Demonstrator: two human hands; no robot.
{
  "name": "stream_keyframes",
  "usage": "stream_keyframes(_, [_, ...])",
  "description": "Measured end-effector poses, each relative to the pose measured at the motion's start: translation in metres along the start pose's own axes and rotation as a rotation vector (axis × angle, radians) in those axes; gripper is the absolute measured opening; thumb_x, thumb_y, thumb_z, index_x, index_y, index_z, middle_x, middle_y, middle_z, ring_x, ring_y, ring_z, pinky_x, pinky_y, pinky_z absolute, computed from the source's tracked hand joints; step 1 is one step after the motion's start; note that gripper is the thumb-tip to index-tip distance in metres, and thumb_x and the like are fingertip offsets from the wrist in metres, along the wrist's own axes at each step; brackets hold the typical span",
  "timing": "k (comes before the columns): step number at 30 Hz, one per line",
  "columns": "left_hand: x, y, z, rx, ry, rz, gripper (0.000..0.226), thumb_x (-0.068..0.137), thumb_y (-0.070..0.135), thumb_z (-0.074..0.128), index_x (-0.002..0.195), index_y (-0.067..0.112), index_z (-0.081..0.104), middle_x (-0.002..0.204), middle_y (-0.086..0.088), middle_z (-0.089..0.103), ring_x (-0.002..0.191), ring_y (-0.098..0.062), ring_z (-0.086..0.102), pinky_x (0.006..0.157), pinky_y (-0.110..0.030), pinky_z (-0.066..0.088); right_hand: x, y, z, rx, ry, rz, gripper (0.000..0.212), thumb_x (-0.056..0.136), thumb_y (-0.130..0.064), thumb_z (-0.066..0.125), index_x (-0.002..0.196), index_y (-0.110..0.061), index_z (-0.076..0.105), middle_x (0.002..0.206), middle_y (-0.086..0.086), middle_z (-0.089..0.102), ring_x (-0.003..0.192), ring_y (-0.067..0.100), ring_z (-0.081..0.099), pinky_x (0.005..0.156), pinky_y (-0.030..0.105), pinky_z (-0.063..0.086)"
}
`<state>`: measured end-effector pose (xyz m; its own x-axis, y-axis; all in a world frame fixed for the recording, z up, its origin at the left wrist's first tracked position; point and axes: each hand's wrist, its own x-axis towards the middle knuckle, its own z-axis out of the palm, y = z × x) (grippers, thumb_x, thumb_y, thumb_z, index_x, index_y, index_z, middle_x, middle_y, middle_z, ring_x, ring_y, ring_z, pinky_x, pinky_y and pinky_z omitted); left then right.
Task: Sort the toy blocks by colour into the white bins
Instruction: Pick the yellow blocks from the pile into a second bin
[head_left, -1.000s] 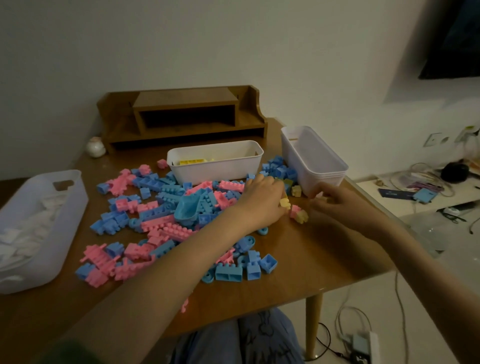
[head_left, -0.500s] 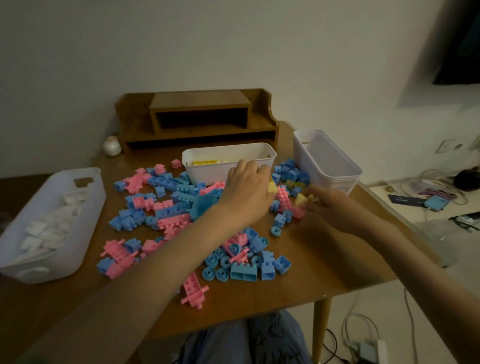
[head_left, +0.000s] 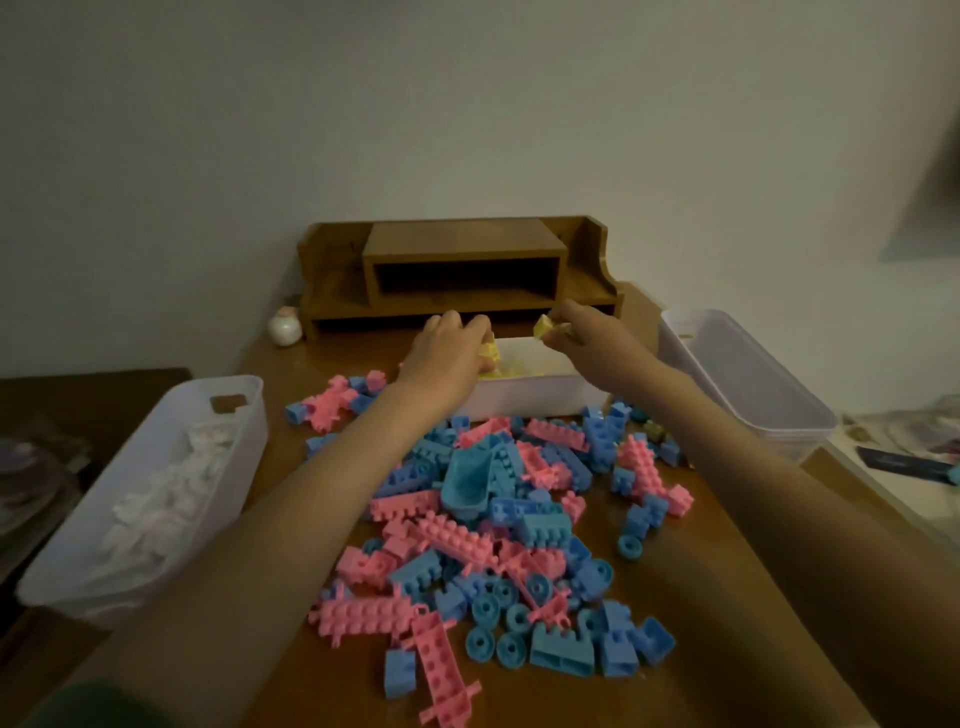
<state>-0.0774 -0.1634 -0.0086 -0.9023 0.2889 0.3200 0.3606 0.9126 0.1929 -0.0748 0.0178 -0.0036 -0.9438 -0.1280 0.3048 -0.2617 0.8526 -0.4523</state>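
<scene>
The drop-off of yellow pieces is in hand. A yellow block (head_left: 545, 327) is pinched between the fingertips of the right hand (head_left: 587, 338) and held in the air over the far right corner of the middle bin (head_left: 530, 397). This bin stands at 12 o'clock from the mixed pile (head_left: 498, 519). The left hand (head_left: 447, 348) is curled round yellow pieces (head_left: 491, 354) and held low over the bin's left end; how many are gripped cannot be told. Yellow is already seen inside this bin.

The white bin with white blocks (head_left: 67, 571) lies at 9 o'clock and a second white bin (head_left: 753, 384), whose contents are not made out, at 2 o'clock. Only pink and blue blocks are seen across the table (head_left: 727, 597), apart from a few darker pieces at 2 o'clock in the pile, so most of the sorting is judged to be left.

Next, both grips are probably to be released so that the pieces fall inside the walls. The right hand's block needs to be brought slightly nearer, since it is held close to the rim. The hands can then be taken back to the pile.

Compared with half a second earlier, both hands have been raised from the table at about 2 o'clock in the pile and carried forward to the bin. The yellow pieces have gone with them.
</scene>
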Motion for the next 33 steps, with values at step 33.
stream_keyframes(33, [-0.031,0.103,0.052,0.045,-0.397,0.276,0.025,0.097,0.028,0.042,0.120,0.023,0.053,0.123,-0.004,0.053,0.123,-0.023,0.036,0.099,-0.041,0.022,-0.146,0.063,-0.023,-0.088,-0.032,0.175,0.050,0.088,-0.011,0.060,0.135,-0.019,0.044,0.137,0.003,0.043,0.126,0.020,0.043,0.100,0.022,0.033])
